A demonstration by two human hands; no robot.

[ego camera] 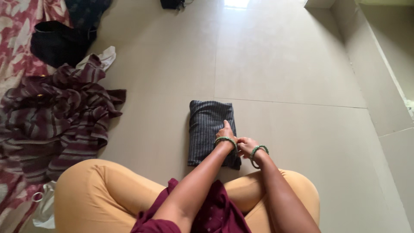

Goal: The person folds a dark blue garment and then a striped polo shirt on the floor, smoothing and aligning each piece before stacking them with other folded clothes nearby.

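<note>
A dark grey striped cloth (207, 125), folded into a neat rectangle, lies on the floor in front of my crossed legs. My left hand (226, 130) rests flat on its right side, fingers pointing away from me, with a green bangle (225, 140) on the wrist. My right hand (246, 146) sits just beside the left wrist at the cloth's right edge. Its fingers are curled and it also wears green bangles. Whether these fingers grip the cloth edge or the bangle is unclear.
A crumpled maroon striped garment (60, 116) is heaped on the floor at the left. Next to it are a white cloth (101, 58) and a black bag (56, 43) on a red floral sheet (15, 47). A raised step (379, 73) runs along the right.
</note>
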